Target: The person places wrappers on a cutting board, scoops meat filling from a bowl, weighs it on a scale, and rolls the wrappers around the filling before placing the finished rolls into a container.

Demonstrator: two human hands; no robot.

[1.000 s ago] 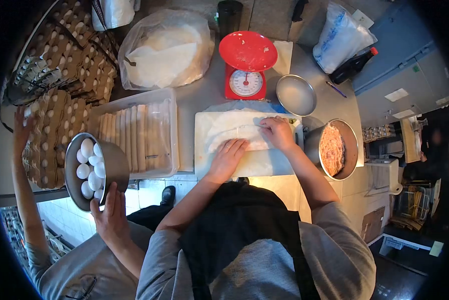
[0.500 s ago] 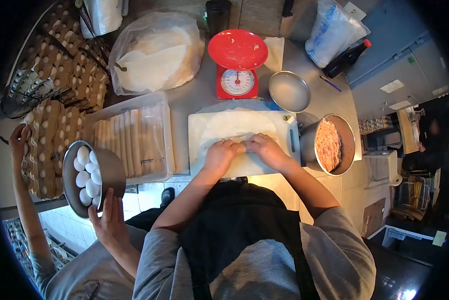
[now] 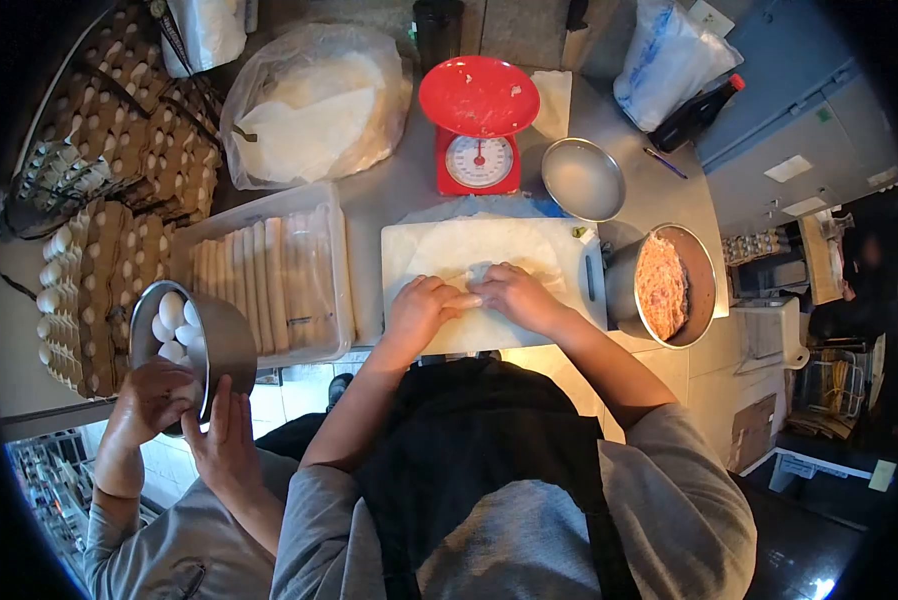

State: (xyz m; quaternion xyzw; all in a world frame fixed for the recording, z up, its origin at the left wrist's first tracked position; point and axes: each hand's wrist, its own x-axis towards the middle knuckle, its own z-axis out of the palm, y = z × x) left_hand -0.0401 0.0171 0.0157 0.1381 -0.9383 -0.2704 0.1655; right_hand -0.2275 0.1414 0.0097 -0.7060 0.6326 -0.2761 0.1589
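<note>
Both my hands work close together on a white cutting board (image 3: 393, 262). My left hand (image 3: 421, 312) has its fingers curled over one end of a pale spring roll (image 3: 461, 300). Bent over the other end are the fingers of my right hand (image 3: 517, 298), nearly meeting the left. A thin, round wrapper (image 3: 474, 242) lies flat beyond my fingers, partly covered by them. To the right of the board, a metal pot (image 3: 704, 265) holds pinkish ground-meat filling (image 3: 662, 285).
A plastic tub (image 3: 341, 270) of rolls stands left of the board. Behind are a red scale (image 3: 479, 165), a bowl of cloudy liquid (image 3: 583, 180) and bagged wrappers (image 3: 314, 110). At left, a co-worker holds an egg bowl (image 3: 224, 335) beside egg trays (image 3: 94, 300).
My fingers have shifted slightly over the spring roll, the right hand moving a little left. The co-worker's left hand has moved from the egg trays to the bowl.
</note>
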